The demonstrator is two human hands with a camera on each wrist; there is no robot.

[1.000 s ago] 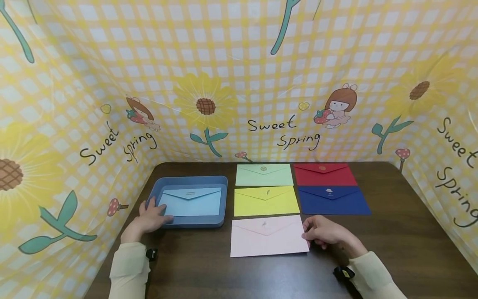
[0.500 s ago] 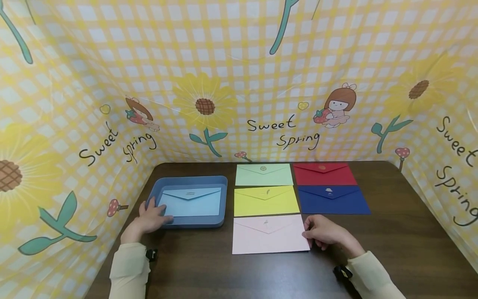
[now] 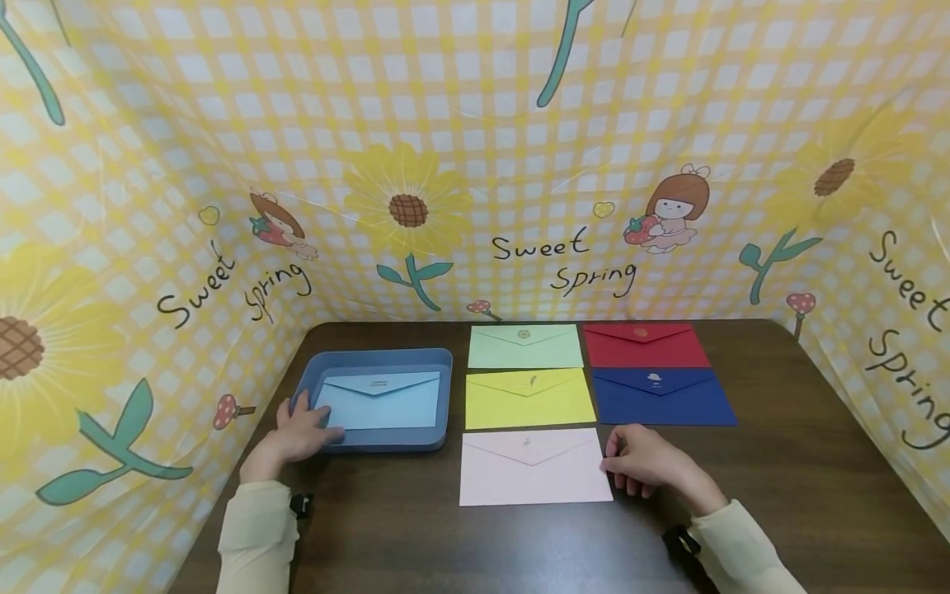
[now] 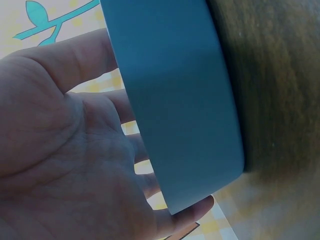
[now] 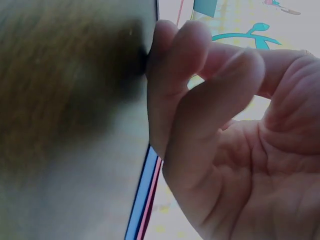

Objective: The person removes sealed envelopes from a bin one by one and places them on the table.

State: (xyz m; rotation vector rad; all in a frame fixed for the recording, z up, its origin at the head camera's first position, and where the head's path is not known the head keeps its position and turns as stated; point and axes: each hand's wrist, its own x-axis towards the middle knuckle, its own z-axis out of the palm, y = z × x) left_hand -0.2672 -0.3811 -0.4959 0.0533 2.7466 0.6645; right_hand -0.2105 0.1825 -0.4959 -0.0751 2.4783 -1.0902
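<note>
My left hand (image 3: 303,432) rests with spread fingers over the left front corner of the blue tray (image 3: 382,442). Up close in the left wrist view, the tray wall (image 4: 170,95) covers parts of the fingers. A light blue envelope (image 3: 382,406) lies inside the tray. On the table, the pale pink envelope (image 3: 534,483) lies flat, nearest to me. Beside its right edge is my right hand (image 3: 647,459), fingers loosely curled and fingertips at the edge. In the right wrist view, no envelope shows between the thumb and fingers (image 5: 185,55).
Behind the pink envelope lie yellow (image 3: 529,404) and mint green (image 3: 523,352) envelopes. To their right are a dark blue envelope (image 3: 663,404) and a red envelope (image 3: 644,350). A yellow checked cloth (image 3: 512,181) hangs around the brown table (image 3: 401,528).
The pink envelope shifts slightly and straightens, and its right edge settles flat as the shadow beneath it goes. My right fingers loosen at that edge. My left hand and the tray stay put.
</note>
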